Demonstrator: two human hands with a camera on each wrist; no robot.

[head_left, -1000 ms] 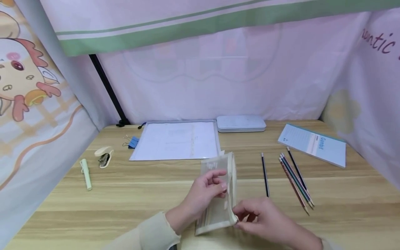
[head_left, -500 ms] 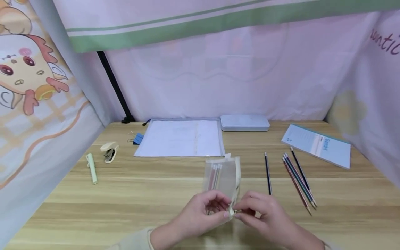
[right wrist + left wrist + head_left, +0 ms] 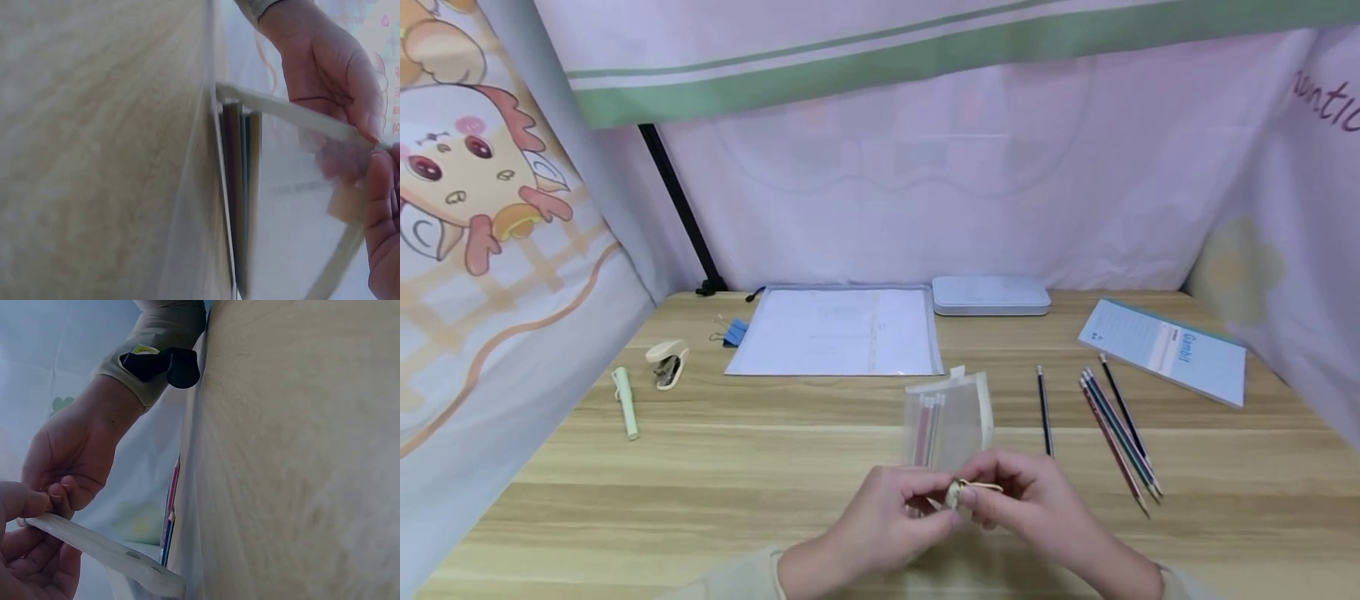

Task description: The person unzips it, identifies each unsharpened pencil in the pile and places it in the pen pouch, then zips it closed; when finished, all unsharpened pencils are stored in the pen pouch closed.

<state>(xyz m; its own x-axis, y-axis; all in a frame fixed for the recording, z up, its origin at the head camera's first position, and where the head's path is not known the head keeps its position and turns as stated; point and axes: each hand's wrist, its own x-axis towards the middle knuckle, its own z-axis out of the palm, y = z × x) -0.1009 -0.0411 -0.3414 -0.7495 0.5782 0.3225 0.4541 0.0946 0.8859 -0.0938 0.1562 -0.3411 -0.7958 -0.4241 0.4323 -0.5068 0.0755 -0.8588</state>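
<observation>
hands: left hand [image 3: 887,521] and right hand [image 3: 1037,500] together at the near edge of the desk [image 3: 700,500], fingertips meeting; both pinch the near end of the mesh pouch [image 3: 947,421]; right fingers sit at what looks like the zipper pull [image 3: 958,493], left steadies the pouch corner beside it
pouch: flat on the desk, long axis running away from the person, near end lifted a little in the fingers; a few pencils visible inside through the mesh
step: judging by the grip, working the zipper at the pouch end; whether the slot is open or closed, cannot tell
next move: needs left holding the fabric taut while right draws the pull straight along the edge; slack mesh could snag
right of pouch: loose pencils [image 3: 1112,429] in a fanned group, one apart nearer the pouch; notebook [image 3: 1165,350] beyond them
left side: green pen [image 3: 625,402]; stapler [image 3: 667,362]; blue clip [image 3: 732,332]
far edge: clear document folder [image 3: 835,333]; pale tin case [image 3: 990,295] against the curtain
</observation>
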